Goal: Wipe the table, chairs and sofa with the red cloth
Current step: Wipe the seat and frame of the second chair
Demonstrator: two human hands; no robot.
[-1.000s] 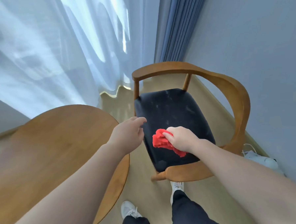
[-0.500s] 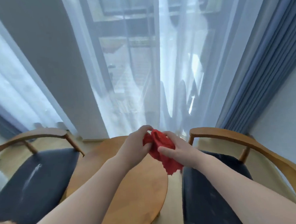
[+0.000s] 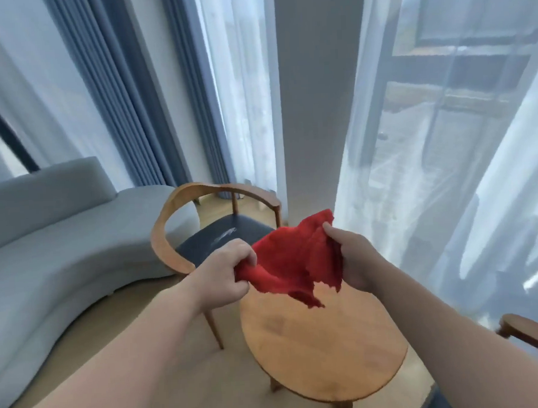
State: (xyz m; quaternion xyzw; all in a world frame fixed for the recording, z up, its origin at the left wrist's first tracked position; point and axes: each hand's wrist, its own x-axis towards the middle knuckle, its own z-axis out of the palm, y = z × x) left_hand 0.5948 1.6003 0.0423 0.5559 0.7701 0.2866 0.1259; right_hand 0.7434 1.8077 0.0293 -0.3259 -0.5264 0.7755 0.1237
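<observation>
**While the red cloth hangs between both hands, fold it to a fresh face**

Because it is held up in the air over the far edge of the round desk point(image 3: 325, 350), the red cloth point(image 3: 295, 258) touches no furniture. The left hand point(image 3: 224, 274) has its fingers point(image 3: 242, 252) curled tight round one bunched corner. The right hand point(image 3: 354, 258) pinches the opposite edge with the thumb in front, and its other fingers are hidden behind the fabric.

The cloth's long axis runs across the view from the left hand to the right. It rises a little toward the right, where a corner peaks above the thumb. The ragged loose edge droops toward the desk.

This looks like rearranging the cloth between wipes. To do it well:

- Draw the cloth flat between the hands.
- Fold it into a compact pad with a clean face outward.
- Tuck in the ragged edge so it cannot drag.
- Let go with one hand only once the other hand holds the whole pad.

The chair point(image 3: 169, 237) beyond the desk shows a pale streak on its dark seat, and the sofa point(image 3: 61, 246) lies to its left. Either could be the next surface; which one cannot be told.
</observation>
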